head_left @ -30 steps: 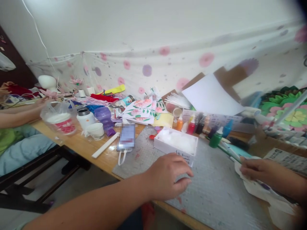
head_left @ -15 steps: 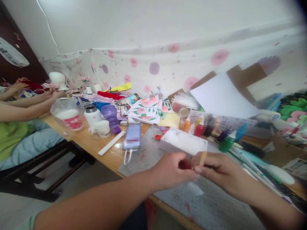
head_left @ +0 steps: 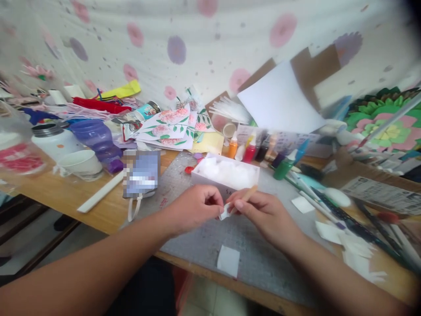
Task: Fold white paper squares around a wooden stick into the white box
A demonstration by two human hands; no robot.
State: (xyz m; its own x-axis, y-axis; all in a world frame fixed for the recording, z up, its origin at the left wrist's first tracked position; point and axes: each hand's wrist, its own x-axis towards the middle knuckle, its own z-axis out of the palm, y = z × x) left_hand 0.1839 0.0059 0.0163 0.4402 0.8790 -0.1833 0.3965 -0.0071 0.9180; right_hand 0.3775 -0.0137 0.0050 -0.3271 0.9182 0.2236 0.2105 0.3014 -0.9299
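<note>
My left hand (head_left: 197, 208) is closed, thumb and fingertips pinching a small white piece (head_left: 225, 213) that looks like paper or cloth. Beside it, my right hand (head_left: 266, 215) is closed around a thin wooden stick (head_left: 249, 193), whose end sticks up past the fingers. Its fingertips meet the white piece too; the stick's lower end is hidden. Just behind both hands stands a white box (head_left: 210, 181) with fluffy white filling like cotton. A white square (head_left: 228, 262) lies flat near the front edge of the grey mat (head_left: 184, 245).
Small paint bottles, one green (head_left: 284, 166), stand behind the box. More white pieces (head_left: 357, 248) and brushes lie at the right, by a cardboard box (head_left: 384, 193). A phone (head_left: 141, 175), a white strip (head_left: 100, 193), a paper cup (head_left: 80, 164) and a purple container (head_left: 97, 142) are at the left.
The view has tilted down and moved closer to the table, so the other person has left the picture. My hands stay together; the small white piece between them now shows clearly.
</note>
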